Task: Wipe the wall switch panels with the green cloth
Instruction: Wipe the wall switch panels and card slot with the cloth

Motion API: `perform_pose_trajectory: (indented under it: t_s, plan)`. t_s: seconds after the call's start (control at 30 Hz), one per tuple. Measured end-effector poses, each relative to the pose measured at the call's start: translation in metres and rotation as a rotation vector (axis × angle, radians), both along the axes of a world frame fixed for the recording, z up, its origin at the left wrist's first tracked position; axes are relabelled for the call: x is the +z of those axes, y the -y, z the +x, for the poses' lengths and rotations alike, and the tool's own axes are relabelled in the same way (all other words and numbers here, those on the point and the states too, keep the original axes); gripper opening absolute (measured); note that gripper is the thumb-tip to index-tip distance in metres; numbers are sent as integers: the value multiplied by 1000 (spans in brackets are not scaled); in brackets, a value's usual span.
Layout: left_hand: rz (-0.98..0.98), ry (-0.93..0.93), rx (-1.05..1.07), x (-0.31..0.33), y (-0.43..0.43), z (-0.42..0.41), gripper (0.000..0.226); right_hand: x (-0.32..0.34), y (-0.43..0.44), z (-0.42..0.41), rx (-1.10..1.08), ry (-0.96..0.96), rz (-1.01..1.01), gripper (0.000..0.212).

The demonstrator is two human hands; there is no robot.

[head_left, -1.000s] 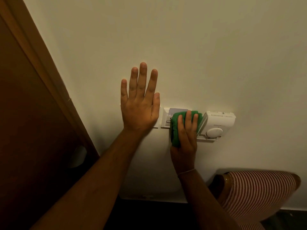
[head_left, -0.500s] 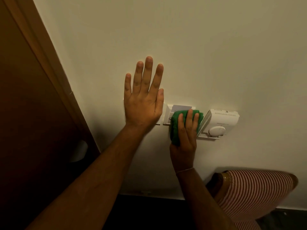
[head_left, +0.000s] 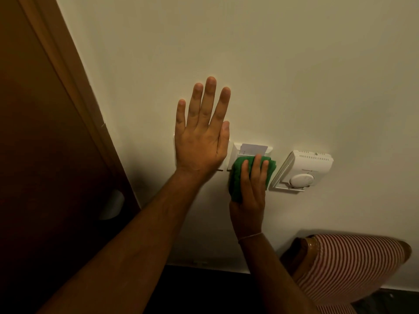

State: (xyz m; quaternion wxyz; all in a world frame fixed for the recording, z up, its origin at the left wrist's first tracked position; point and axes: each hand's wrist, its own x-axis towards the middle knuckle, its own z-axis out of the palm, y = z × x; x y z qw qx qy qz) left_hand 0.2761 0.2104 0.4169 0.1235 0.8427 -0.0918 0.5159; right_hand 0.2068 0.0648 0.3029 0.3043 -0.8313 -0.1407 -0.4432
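Note:
My right hand [head_left: 250, 189] presses a folded green cloth [head_left: 237, 177] against the lower half of a white key-card switch panel [head_left: 235, 151], where a pale card [head_left: 254, 149] sticks out of the top. My left hand [head_left: 201, 134] lies flat on the wall with fingers spread, its palm covering most of another white switch panel [head_left: 174, 143] just left of the card panel. A white thermostat [head_left: 303, 171] with a round dial is mounted to the right of the cloth, apart from it.
A brown wooden door and its frame [head_left: 68, 91] run down the left side, with a pale door handle [head_left: 113, 203] low down. A red-and-white striped chair back [head_left: 353, 266] stands against the wall at the lower right. Dark floor meets the skirting below.
The cloth and my right hand have slid down the card panel, uncovering the card and the panel's top. My left hand has stayed flat on the wall.

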Motion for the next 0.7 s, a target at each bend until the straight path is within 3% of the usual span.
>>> perform_pose_trajectory:
  t_s: [0.1, 0.23, 0.43, 0.6, 0.7]
  plan:
    - [5, -9, -12, 1, -1, -1, 71, -14, 6, -5, -4, -31, -51, 71]
    - [6, -10, -3, 1, -1, -3, 72, -1, 6, 7, 14, 55, -64, 64]
    - [10, -8, 13, 2, -1, -2, 75, 7, -4, 11, 11, 80, -35, 80]
    - [18, -6, 0, 2, -1, -3, 73, -13, 1, 4, 24, 35, -168, 57]
    - [21, -10, 6, 1, -2, -3, 73, -6, 2, 8, 43, 49, -172, 58]
